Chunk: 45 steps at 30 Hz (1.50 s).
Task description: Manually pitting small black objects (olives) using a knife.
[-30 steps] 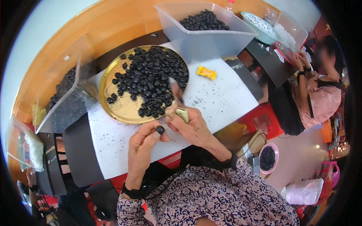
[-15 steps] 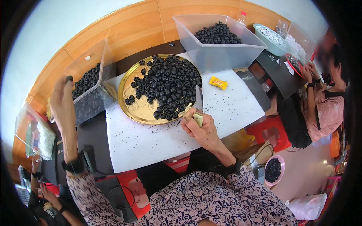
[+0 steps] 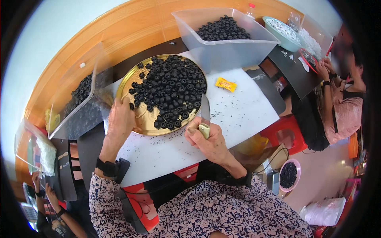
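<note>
My right hand [image 3: 209,141] is wrapped round a small knife [image 3: 205,111] with a pale green handle, its blade pointing up beside the tray rim. My left hand [image 3: 121,119] is at the left edge of the round gold tray [image 3: 146,121], thumb and fingers apart. A small black ring-shaped part [image 3: 131,106] lies by its fingertips; whether they touch it is hard to make out. On the tray is a heap of similar black ring-shaped parts [image 3: 170,85]. More black parts [image 3: 83,89] fill part of a clear plastic bin [image 3: 89,101] left of the tray.
A large clear bin [image 3: 234,51] of black parts stands behind the tray. A yellow wrapped packet [image 3: 226,84] and dark crumbs lie on the white sheet [image 3: 246,107]. At right, another person [image 3: 343,103] works near a green bowl [image 3: 283,37]. A pink basin [image 3: 298,178] sits on the floor.
My left hand has moved right and down from above the left bin, where it held a black part, to the tray's left edge. The right hand keeps the knife, slightly shifted left.
</note>
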Available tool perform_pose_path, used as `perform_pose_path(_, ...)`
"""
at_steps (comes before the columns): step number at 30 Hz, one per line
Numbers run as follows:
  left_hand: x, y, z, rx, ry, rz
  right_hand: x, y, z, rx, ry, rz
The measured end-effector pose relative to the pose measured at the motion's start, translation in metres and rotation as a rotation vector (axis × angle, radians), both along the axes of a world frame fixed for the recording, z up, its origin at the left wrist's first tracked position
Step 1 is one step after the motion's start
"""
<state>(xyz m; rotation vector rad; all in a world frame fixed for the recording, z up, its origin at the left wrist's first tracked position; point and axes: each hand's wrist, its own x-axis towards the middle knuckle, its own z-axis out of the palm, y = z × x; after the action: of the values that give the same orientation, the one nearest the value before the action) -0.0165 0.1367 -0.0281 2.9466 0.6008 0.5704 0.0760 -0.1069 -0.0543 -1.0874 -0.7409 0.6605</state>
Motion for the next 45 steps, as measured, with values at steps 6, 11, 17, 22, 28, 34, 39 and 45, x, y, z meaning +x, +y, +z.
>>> perform_pose_path(6, 0.005, -0.006, 0.001, -0.1, 0.144, 0.035, 0.002, -0.002, 0.002, 0.002, -0.071, -0.018)
perform_pose_path(11, 0.002, -0.031, 0.012, -0.507, -0.114, -0.134, 0.001, -0.003, 0.003, -0.017, -0.072, -0.003)
perform_pose_path(17, -0.012, -0.07, 0.033, -1.2, -0.216, -0.113, 0.004, -0.003, -0.002, -0.06, -0.048, -0.023)
perform_pose_path(22, -0.029, -0.099, 0.024, -1.446, -0.369, -0.128, 0.003, -0.002, 0.001, -0.053, -0.057, -0.001)
perform_pose_path(28, -0.028, -0.118, 0.002, -1.552, -0.485, -0.158, 0.001, -0.001, 0.004, -0.112, -0.057, -0.022)
perform_pose_path(34, -0.027, -0.117, -0.002, -1.521, -0.414, -0.209, 0.001, -0.001, 0.002, -0.072, -0.113, -0.051)
perform_pose_path(39, -0.023, -0.124, 0.003, -1.325, -0.418, -0.336, 0.002, -0.002, -0.001, -0.102, -0.078, -0.018)
perform_pose_path(45, -0.018, -0.14, 0.007, -1.054, -0.496, -0.251, -0.005, 0.005, 0.006, -0.008, 0.007, -0.038)
